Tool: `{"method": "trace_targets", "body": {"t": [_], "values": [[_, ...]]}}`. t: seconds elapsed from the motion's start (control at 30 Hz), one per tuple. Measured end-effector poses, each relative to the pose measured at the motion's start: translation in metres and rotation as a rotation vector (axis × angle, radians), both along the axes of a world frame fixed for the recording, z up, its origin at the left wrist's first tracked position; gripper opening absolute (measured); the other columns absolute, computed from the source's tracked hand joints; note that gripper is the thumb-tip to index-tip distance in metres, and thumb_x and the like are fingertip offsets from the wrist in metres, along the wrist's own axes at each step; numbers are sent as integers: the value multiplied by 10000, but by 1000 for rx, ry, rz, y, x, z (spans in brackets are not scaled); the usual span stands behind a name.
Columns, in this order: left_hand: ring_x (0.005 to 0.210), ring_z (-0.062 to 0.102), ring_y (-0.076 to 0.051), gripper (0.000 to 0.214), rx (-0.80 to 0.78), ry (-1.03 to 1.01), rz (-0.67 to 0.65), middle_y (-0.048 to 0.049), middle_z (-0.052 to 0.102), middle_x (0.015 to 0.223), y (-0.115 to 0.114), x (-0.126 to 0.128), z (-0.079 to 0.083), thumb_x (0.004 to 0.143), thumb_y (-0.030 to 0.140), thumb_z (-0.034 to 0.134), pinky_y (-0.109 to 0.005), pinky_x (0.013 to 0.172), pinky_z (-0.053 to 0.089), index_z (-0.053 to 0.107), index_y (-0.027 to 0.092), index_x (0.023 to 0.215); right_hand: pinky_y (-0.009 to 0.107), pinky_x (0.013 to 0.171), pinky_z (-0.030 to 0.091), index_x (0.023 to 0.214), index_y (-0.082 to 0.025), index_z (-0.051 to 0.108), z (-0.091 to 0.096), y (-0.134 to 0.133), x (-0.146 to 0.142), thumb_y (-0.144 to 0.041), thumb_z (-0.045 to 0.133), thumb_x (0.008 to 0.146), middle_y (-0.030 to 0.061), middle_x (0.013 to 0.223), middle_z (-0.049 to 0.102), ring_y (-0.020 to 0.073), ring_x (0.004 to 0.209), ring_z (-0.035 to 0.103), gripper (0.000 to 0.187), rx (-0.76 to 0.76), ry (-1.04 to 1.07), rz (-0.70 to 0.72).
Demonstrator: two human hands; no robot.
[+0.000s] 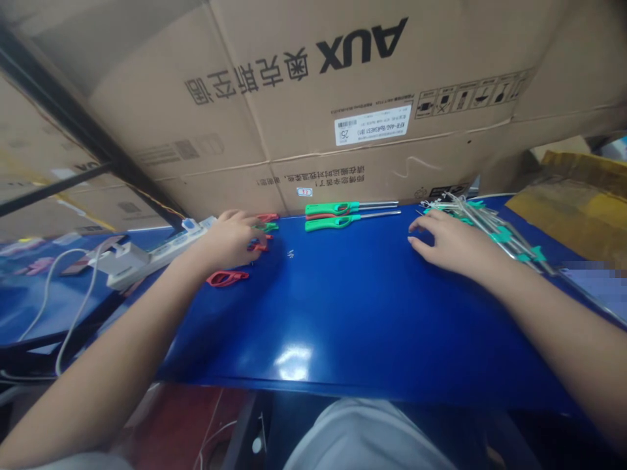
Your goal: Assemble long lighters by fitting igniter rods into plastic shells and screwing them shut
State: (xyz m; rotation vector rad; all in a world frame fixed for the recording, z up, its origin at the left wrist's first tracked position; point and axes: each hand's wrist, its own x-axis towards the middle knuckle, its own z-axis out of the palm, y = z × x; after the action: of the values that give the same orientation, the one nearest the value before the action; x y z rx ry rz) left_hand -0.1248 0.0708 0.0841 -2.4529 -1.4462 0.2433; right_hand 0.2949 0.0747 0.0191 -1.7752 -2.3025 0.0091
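My left hand [230, 239] rests on the blue table [343, 313] at the far left, fingers curled over small red and green plastic handle shells [264, 225]. One red shell [226, 279] lies just in front of that hand. My right hand [448, 241] lies flat with fingers spread, touching the edge of a pile of metal rods with green fittings [490, 225] at the far right. Between the hands, at the back, lie three assembled long lighters [350, 215], green and red handled, side by side.
A large cardboard box [343, 98] stands right behind the table. A white power strip [157, 251] with cables sits at the left edge. A second blue surface [34, 294] lies further left. Yellowish cardboard [578, 196] lies at the right.
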Motion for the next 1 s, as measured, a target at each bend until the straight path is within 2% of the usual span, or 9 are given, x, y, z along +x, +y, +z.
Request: {"method": "trace_targets", "body": {"t": [0.13, 0.2, 0.3, 0.4, 0.5, 0.6, 0.77, 1.0], "values": [[1089, 650, -328, 300, -43, -28, 35, -103, 731, 1128, -15, -3, -15, 761, 262, 560, -466, 957, 461, 694, 198, 1022, 439, 874, 538, 1086, -205, 672, -1, 1, 0, -382, 482, 890, 111, 1201, 645, 307, 1079, 653, 325, 2, 15, 18], [1065, 664, -322, 332, -36, -113, 82, -136, 715, 1155, -28, -1, -26, 784, 259, 539, -433, 907, 503, 641, 173, 1088, 439, 881, 536, 1082, -207, 673, -1, 1, -1, -379, 480, 890, 108, 1202, 643, 301, 1071, 655, 323, 6, 21, 21], [1084, 661, -302, 358, 19, -293, 186, -163, 697, 1185, -56, 9, -44, 880, 331, 502, -400, 928, 524, 565, 142, 1178, 444, 828, 544, 1081, -213, 674, -2, 0, -1, -389, 476, 892, 106, 1200, 643, 308, 1052, 659, 325, 10, 15, 12], [1143, 614, -379, 438, 133, -183, 269, -201, 701, 1147, -85, 26, -59, 965, 465, 459, -482, 963, 502, 574, 111, 1198, 449, 813, 544, 1071, -213, 677, -2, 0, -2, -396, 478, 888, 112, 1192, 647, 316, 1052, 658, 326, 17, 18, 25], [1229, 564, -421, 577, 208, -91, 316, -248, 667, 1241, -102, 42, -70, 991, 558, 426, -515, 999, 473, 565, 71, 1269, 455, 853, 538, 1057, -211, 681, -4, 0, -2, -397, 481, 884, 112, 1161, 651, 311, 1044, 657, 323, 35, 25, 42], [1266, 543, -435, 681, 230, -84, 352, -282, 647, 1270, -105, 48, -77, 985, 623, 408, -523, 1027, 447, 563, 36, 1294, 450, 880, 534, 1060, -208, 680, -5, 1, -1, -398, 473, 891, 109, 1155, 649, 305, 1049, 653, 328, 40, 27, 49], [1279, 540, -428, 725, 222, -88, 404, -285, 627, 1316, -100, 48, -85, 986, 656, 378, -526, 1067, 414, 567, 29, 1296, 441, 854, 537, 1066, -209, 677, -5, 1, 0, -407, 477, 899, 114, 1173, 651, 308, 1039, 654, 327, 35, 25, 50], [1342, 508, -432, 823, 200, -92, 429, -309, 598, 1361, -97, 45, -85, 949, 705, 415, -544, 1107, 387, 521, -5, 1351, 449, 882, 532, 1057, -207, 677, -7, 2, 0, -402, 478, 889, 111, 1151, 649, 303, 1039, 654, 325, 47, 31, 57]]}}
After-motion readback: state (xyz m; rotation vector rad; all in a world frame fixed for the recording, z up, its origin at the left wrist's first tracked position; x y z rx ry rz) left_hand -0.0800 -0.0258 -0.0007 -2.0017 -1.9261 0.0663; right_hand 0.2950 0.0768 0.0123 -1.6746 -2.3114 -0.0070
